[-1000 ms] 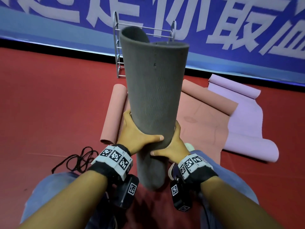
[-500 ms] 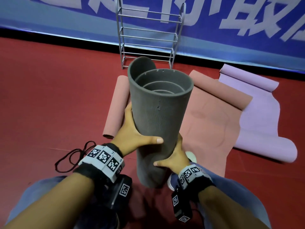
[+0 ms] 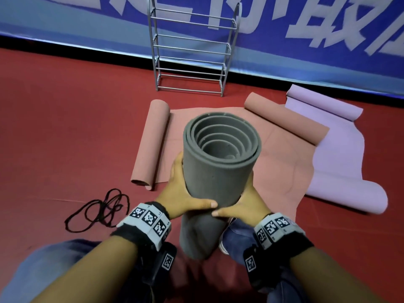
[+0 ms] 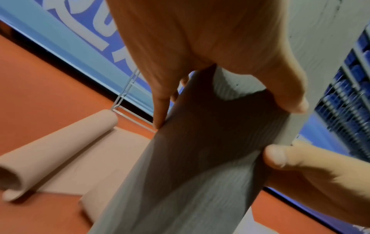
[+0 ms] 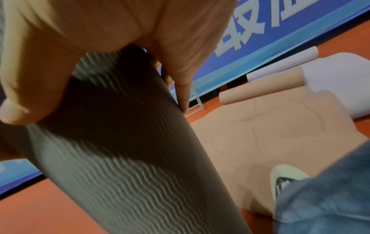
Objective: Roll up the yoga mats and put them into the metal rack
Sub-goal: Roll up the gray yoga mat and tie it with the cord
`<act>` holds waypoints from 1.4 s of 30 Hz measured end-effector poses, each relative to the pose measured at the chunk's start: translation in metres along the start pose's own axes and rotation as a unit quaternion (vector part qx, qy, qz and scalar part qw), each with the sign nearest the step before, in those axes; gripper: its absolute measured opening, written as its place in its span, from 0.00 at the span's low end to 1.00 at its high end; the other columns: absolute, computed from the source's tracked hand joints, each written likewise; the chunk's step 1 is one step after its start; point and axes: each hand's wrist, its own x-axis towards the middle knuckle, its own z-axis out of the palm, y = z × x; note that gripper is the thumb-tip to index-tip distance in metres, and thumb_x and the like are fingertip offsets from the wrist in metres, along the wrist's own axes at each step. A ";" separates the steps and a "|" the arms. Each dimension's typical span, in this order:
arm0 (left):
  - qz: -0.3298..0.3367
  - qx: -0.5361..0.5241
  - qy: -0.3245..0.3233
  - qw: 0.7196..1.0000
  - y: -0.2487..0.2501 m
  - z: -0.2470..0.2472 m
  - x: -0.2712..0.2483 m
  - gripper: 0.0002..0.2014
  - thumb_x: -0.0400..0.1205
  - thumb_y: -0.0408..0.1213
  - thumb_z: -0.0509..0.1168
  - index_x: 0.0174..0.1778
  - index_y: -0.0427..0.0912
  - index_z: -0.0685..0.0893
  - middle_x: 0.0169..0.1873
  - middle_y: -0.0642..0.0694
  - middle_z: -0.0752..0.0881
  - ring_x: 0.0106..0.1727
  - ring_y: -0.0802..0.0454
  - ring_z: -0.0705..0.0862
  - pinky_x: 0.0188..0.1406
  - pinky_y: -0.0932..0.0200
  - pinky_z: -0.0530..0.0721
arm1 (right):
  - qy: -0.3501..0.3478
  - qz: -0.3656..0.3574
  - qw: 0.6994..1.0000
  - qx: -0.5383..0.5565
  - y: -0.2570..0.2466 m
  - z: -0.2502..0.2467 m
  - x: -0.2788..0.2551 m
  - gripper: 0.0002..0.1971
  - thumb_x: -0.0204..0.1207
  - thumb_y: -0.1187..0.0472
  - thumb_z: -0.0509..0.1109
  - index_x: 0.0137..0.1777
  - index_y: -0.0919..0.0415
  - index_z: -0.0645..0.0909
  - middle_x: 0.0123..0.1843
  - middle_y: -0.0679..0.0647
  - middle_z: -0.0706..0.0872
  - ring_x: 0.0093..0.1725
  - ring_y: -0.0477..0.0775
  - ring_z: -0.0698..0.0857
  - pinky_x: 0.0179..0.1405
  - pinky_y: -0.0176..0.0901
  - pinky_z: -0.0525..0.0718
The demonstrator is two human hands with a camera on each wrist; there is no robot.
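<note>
A rolled grey yoga mat (image 3: 216, 180) stands upright between my hands, its spiral top end facing the head camera. My left hand (image 3: 183, 193) grips its left side and my right hand (image 3: 244, 202) grips its right side, thumbs nearly meeting in front. The wrist views show the grey mat (image 4: 200, 166) (image 5: 124, 158) clasped by the left hand (image 4: 216, 88) and the right hand (image 5: 96, 66). The metal rack (image 3: 190, 51) stands against the blue banner wall, with nothing on its rails. A pink mat (image 3: 218, 127), curled at both ends, lies flat on the floor. A lilac mat (image 3: 341, 154) lies to its right.
A black cord (image 3: 98, 211) lies looped on the red floor at left. My jeans-clad knees (image 3: 240, 235) and a white shoe (image 5: 286, 175) are near the mat's lower end. A blue banner (image 3: 65, 25) runs along the far wall.
The grey roll has come down and stands more upright, so its spiral top now faces the head camera. The rack behind it has come into full view. Both hands keep their grip.
</note>
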 end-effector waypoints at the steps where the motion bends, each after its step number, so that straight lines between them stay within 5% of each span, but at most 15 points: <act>1: -0.006 0.002 -0.003 1.000 -0.011 0.003 -0.002 0.67 0.50 0.55 0.84 0.80 0.56 0.47 0.77 0.56 0.62 0.76 0.71 0.63 0.68 0.77 0.68 | 0.000 0.012 1.000 0.004 0.009 0.006 -0.003 0.69 0.42 0.59 0.92 0.80 0.54 0.50 0.74 0.39 0.72 0.73 0.34 0.73 0.69 0.32 0.75; 5: -0.023 0.000 -0.004 1.000 -0.039 0.007 0.002 0.68 0.51 0.53 0.85 0.81 0.54 0.47 0.78 0.55 0.63 0.78 0.65 0.65 0.73 0.67 0.69 | 0.001 0.026 1.000 0.013 0.029 0.018 0.000 0.71 0.40 0.51 0.90 0.82 0.55 0.49 0.78 0.47 0.70 0.77 0.41 0.71 0.71 0.30 0.71; 11: -0.052 -0.011 -0.044 0.998 -0.029 0.013 0.019 0.67 0.48 0.53 0.84 0.78 0.57 0.48 0.76 0.55 0.65 0.73 0.71 0.67 0.59 0.82 0.71 | -0.019 0.045 0.999 0.011 0.033 0.001 0.005 0.67 0.42 0.52 0.90 0.79 0.45 0.50 0.77 0.43 0.70 0.77 0.42 0.72 0.73 0.42 0.75; 14: -0.059 -0.051 -0.064 0.995 -0.012 0.007 0.014 0.67 0.48 0.51 0.84 0.77 0.62 0.48 0.76 0.58 0.67 0.68 0.79 0.68 0.54 0.83 0.74 | -0.059 0.058 0.995 0.048 0.014 -0.014 0.001 0.62 0.43 0.60 0.89 0.74 0.37 0.53 0.73 0.36 0.71 0.71 0.33 0.75 0.62 0.32 0.79; 16: -0.048 -0.114 -0.070 0.990 0.009 0.002 0.015 0.68 0.49 0.54 0.84 0.82 0.59 0.49 0.75 0.60 0.69 0.68 0.76 0.72 0.58 0.77 0.77 | -0.048 0.040 0.995 0.080 -0.007 -0.025 0.005 0.58 0.46 0.66 0.86 0.73 0.41 0.55 0.70 0.37 0.73 0.64 0.25 0.76 0.58 0.27 0.79; 18: -0.050 -0.177 -0.038 0.982 0.030 0.000 0.022 0.56 0.62 0.64 0.77 0.83 0.57 0.55 0.72 0.63 0.75 0.66 0.74 0.77 0.59 0.68 0.81 | -0.034 0.008 0.994 0.102 -0.025 -0.035 0.013 0.57 0.49 0.66 0.84 0.76 0.46 0.55 0.71 0.41 0.73 0.63 0.24 0.76 0.62 0.25 0.77; 21: -0.110 -0.219 0.000 0.970 0.060 -0.001 0.034 0.38 0.74 0.68 0.63 0.78 0.54 0.66 0.63 0.61 0.83 0.51 0.75 0.85 0.43 0.65 0.82 | -0.041 0.002 0.992 0.116 -0.042 -0.043 0.021 0.59 0.51 0.53 0.85 0.80 0.46 0.53 0.75 0.39 0.72 0.72 0.32 0.73 0.74 0.34 0.72; 24: -0.122 -0.173 0.038 0.977 0.070 -0.002 0.037 0.37 0.70 0.62 0.66 0.74 0.51 0.67 0.57 0.58 0.83 0.48 0.72 0.85 0.43 0.63 0.77 | -0.037 0.039 0.988 0.146 -0.053 -0.041 0.022 0.50 0.52 0.32 0.80 0.74 0.38 0.61 0.63 0.29 0.81 0.63 0.33 0.80 0.62 0.47 0.79; 26: -0.122 -0.156 0.060 0.978 0.067 -0.001 0.036 0.30 0.77 0.54 0.67 0.72 0.50 0.68 0.57 0.55 0.83 0.50 0.66 0.83 0.43 0.63 0.77 | -0.010 0.066 0.983 0.171 -0.056 -0.039 0.027 0.53 0.48 0.18 0.71 0.74 0.41 0.65 0.61 0.37 0.84 0.56 0.40 0.82 0.57 0.51 0.79; 28: -0.120 -0.153 0.071 0.978 0.064 0.001 0.037 0.22 0.82 0.44 0.67 0.69 0.48 0.69 0.54 0.53 0.83 0.48 0.64 0.83 0.40 0.64 0.76 | 0.014 0.093 0.977 0.191 -0.061 -0.038 0.035 0.57 0.50 0.14 0.66 0.76 0.49 0.66 0.68 0.54 0.83 0.63 0.52 0.82 0.64 0.61 0.80; 30: -0.118 -0.159 0.071 0.978 0.063 0.004 0.038 0.18 0.83 0.40 0.66 0.66 0.47 0.69 0.51 0.53 0.83 0.45 0.64 0.83 0.37 0.64 0.76 | 0.044 0.101 0.974 0.197 -0.066 -0.037 0.042 0.45 0.57 0.18 0.66 0.67 0.48 0.68 0.61 0.55 0.86 0.60 0.53 0.85 0.62 0.61 0.81; 33: -0.118 -0.186 0.077 0.972 0.058 0.007 0.033 0.18 0.82 0.43 0.67 0.64 0.50 0.70 0.51 0.55 0.84 0.43 0.68 0.85 0.37 0.67 0.78 | 0.078 0.076 0.977 0.185 -0.063 -0.031 0.045 0.23 0.66 0.39 0.73 0.55 0.43 0.68 0.41 0.43 0.88 0.42 0.45 0.87 0.44 0.49 0.80; 38: -0.120 -0.227 0.081 0.963 0.048 0.004 0.018 0.21 0.74 0.48 0.72 0.60 0.54 0.72 0.50 0.57 0.85 0.46 0.70 0.87 0.39 0.71 0.82 | 0.042 0.073 0.973 0.214 -0.059 -0.016 0.032 0.17 0.73 0.46 0.68 0.62 0.36 0.78 0.57 0.43 0.90 0.60 0.47 0.87 0.63 0.52 0.82; 40: -0.138 -0.212 0.072 0.965 0.054 -0.003 0.016 0.21 0.77 0.49 0.70 0.62 0.53 0.71 0.53 0.56 0.83 0.45 0.72 0.86 0.40 0.71 0.80 | 0.017 0.082 0.979 0.187 -0.065 -0.018 0.030 0.14 0.71 0.46 0.67 0.57 0.32 0.79 0.51 0.40 0.90 0.53 0.45 0.88 0.57 0.52 0.81; 42: -0.175 -0.185 0.037 0.966 0.061 -0.012 0.019 0.32 0.69 0.58 0.73 0.67 0.56 0.72 0.59 0.56 0.82 0.53 0.67 0.84 0.57 0.57 0.79 | 0.005 0.081 0.981 0.174 -0.073 -0.021 0.028 0.16 0.68 0.49 0.68 0.56 0.35 0.78 0.44 0.40 0.88 0.45 0.44 0.87 0.47 0.48 0.81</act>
